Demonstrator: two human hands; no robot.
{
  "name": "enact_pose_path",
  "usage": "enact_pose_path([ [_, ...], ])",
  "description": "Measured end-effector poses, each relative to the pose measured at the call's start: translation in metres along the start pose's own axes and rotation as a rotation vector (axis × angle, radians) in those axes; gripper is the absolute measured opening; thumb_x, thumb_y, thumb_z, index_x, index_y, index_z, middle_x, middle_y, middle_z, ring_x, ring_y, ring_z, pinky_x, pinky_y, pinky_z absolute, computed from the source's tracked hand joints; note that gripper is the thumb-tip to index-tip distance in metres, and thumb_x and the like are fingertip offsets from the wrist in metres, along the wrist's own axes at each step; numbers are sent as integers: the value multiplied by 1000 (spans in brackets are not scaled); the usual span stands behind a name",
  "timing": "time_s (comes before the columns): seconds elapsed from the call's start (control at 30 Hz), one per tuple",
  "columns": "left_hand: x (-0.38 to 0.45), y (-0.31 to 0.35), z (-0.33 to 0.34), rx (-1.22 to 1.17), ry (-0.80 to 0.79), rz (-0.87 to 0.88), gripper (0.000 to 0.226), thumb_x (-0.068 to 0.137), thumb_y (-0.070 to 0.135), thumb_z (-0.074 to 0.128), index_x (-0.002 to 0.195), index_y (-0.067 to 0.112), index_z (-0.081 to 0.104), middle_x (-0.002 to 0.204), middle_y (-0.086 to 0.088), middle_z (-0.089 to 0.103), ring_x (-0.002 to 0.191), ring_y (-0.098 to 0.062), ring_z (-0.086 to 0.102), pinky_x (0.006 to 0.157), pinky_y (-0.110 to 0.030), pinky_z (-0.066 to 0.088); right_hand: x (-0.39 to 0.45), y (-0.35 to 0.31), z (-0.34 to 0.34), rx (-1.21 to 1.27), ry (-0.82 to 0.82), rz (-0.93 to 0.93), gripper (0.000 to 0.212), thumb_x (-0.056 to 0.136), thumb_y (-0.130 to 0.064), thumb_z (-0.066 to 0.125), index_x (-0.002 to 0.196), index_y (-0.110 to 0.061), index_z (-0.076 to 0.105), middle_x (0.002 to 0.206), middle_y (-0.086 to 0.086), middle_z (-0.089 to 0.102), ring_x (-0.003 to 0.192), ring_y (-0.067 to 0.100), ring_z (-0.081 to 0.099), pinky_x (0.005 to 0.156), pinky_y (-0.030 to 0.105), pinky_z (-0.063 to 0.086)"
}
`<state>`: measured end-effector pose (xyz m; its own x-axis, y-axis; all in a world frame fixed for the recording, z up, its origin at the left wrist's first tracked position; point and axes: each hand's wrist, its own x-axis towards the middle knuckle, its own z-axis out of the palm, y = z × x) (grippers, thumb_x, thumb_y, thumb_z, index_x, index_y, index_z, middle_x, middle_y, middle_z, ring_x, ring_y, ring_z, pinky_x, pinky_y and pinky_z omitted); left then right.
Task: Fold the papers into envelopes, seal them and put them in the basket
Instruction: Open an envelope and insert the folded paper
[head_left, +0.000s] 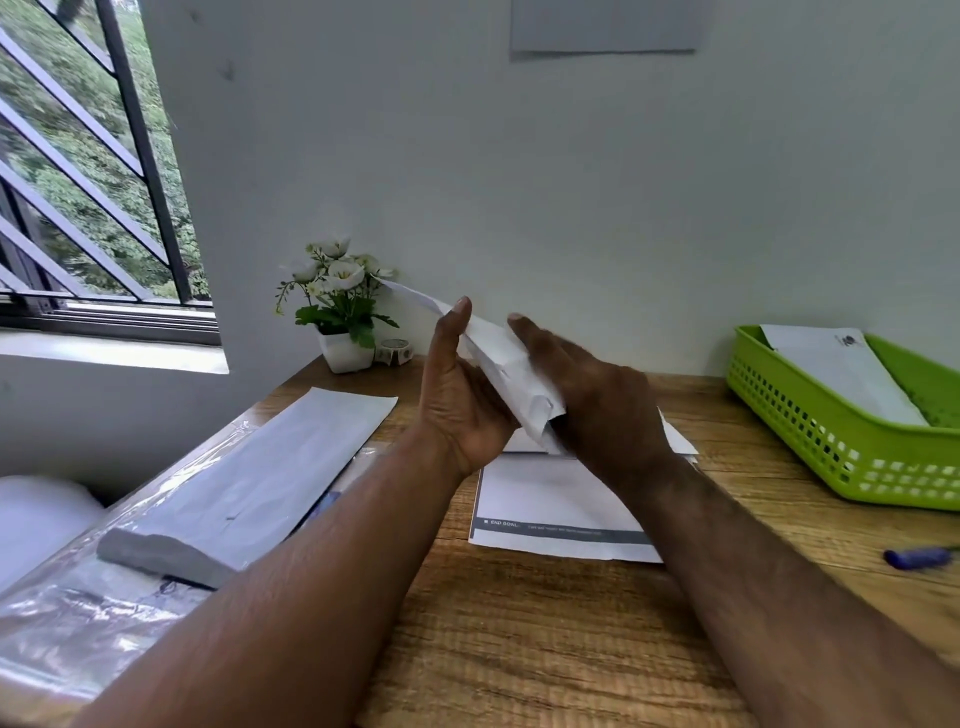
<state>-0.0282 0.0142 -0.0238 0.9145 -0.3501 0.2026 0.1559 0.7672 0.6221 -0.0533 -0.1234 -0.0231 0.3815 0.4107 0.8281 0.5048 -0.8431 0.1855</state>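
Paper is the thing in play: a folded white paper (498, 364) is being held up in the air over the middle of the bench (519, 623), tilted, with one thin end pointing up toward the flower pot (345, 351) at the far edge. The left hand (460, 400) is cupping it from below, thumb lying along its side. The right hand (592, 395) is pressing on it from the other side with fingers (524, 330) nearly straight.

It is looking very light and thin, and it is bending easily; the low end is already crumpling a bit. It is probably best held by its folded edges, gently, since a hard squeeze would wrinkle it.

More white sheets (561, 509) are lying flat on the bench under the hands. A green basket (831, 441) is sitting at the right edge with one envelope (841, 374) inside. A paper stack (249, 478) is resting near the left edge.
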Motion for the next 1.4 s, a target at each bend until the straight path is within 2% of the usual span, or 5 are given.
enact_pose_path([
  [0.37,-1,20,-9,52,8,71,72,69,61,59,122,13,52,102,-16,60,96,-36,61,92,-51,47,-2,14,-19,632,-241,357,65,82,-57,59,142,-44,35,140,-12,51,120,0,51,98,18,43],
  [0.67,1,36,-26,-25,106,165,63,71,56,63,118,18,48,101,-11,56,103,-34,53,97,-48,41,-47,82,-10,264,-842,863,71,76,-54,70,138,-28,48,148,-1,42,131,17,42,93,20,28],
  [0.9,-2,37,-27,-60,171,191,52,76,60,56,98,13,57,81,-10,58,79,-28,57,82,-41,47,-46,91,-11,296,-766,945,81,63,-43,84,134,-21,52,134,7,53,114,20,53,86,21,34],
  [1.13,0,39,-29,-50,183,274,55,65,55,64,101,14,59,78,-8,62,79,-27,58,78,-41,50,-38,99,-9,302,-258,859,23,67,-15,84,72,-15,61,84,10,61,79,23,55,63,27,35],
  [1.4,-8,57,-30,-48,173,370,49,72,53,58,101,14,58,81,-7,61,76,-26,58,78,-39,47,-20,79,-50,1279,-233,1305,20,91,-2,54,79,-13,65,51,-3,64,39,5,58,37,11,44],
])
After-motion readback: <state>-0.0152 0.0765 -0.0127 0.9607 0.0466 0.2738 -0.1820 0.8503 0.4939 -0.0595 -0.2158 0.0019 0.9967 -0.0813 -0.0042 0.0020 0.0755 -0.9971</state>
